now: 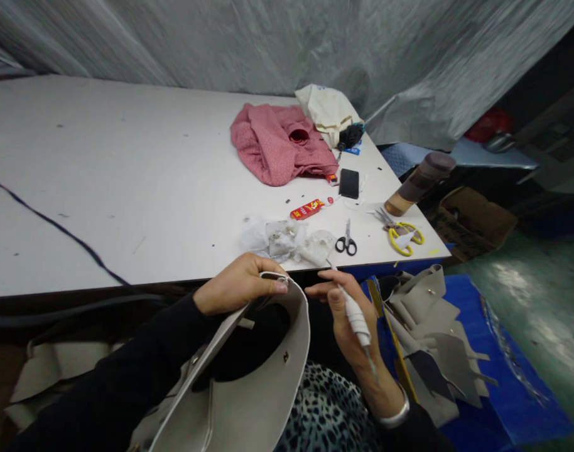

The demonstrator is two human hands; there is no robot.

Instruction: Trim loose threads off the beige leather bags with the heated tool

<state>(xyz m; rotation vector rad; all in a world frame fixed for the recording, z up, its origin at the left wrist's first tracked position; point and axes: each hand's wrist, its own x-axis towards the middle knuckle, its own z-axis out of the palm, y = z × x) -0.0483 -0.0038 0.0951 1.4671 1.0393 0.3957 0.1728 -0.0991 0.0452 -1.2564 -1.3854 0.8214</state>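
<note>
My left hand (242, 285) is closed on the top edge of a light beige leather bag (277, 351), thumb inside and fingers behind. The bag hangs in front of my lap, its mouth tilted toward me, with a small metal fitting on the inner wall. My right hand (355, 314), just right of the bag and apart from it, is closed round an awl-like tool (357, 319) with a white wrapped handle. The tool's thin tip points up toward the table edge. Crumpled clear plastic bags (287, 240) with small bits inside lie just beyond my hands.
On the white table (103, 176) lie small black scissors (346, 243), yellow-handled scissors (404, 237), a red packet (306, 209), a black flat case (349, 183) and pink cloth (277, 141). A bottle (419, 182) stands near the right edge. Beige leather pieces (431, 326) fill a blue-lined box at right.
</note>
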